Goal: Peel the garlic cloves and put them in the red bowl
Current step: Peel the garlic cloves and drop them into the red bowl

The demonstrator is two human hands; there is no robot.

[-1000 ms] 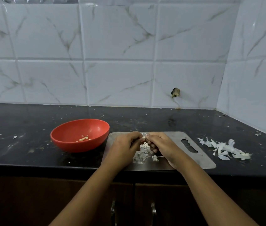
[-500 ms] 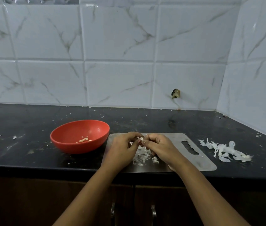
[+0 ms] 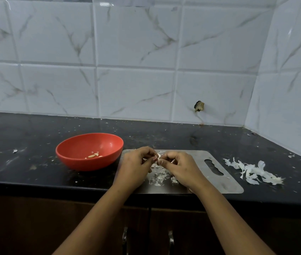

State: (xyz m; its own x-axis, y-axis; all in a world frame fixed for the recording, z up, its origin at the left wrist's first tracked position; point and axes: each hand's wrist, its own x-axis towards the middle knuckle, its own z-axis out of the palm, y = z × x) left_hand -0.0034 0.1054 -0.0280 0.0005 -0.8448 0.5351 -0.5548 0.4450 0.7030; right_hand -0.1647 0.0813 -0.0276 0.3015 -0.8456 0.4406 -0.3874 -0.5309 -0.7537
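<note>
A red bowl [image 3: 76,153] stands on the black counter left of a steel cutting board [image 3: 197,157]; a few peeled cloves [image 3: 93,155] lie in its bottom. Above the board, my left hand [image 3: 136,168] and my right hand [image 3: 181,168] meet fingertip to fingertip. Both pinch one small garlic clove [image 3: 158,155], of which only a pale tip shows between the fingers. Loose bits of skin [image 3: 159,176] lie on the board under the hands.
A pile of white garlic skins [image 3: 252,171] lies on the counter right of the board. The tiled wall closes in at the back and the right corner. The counter's front edge runs just under the board, with cabinet handles [image 3: 170,240] below.
Both hands stay together over the board, shifting slightly as the fingers work at the clove. The bowl and the skins have not moved.
</note>
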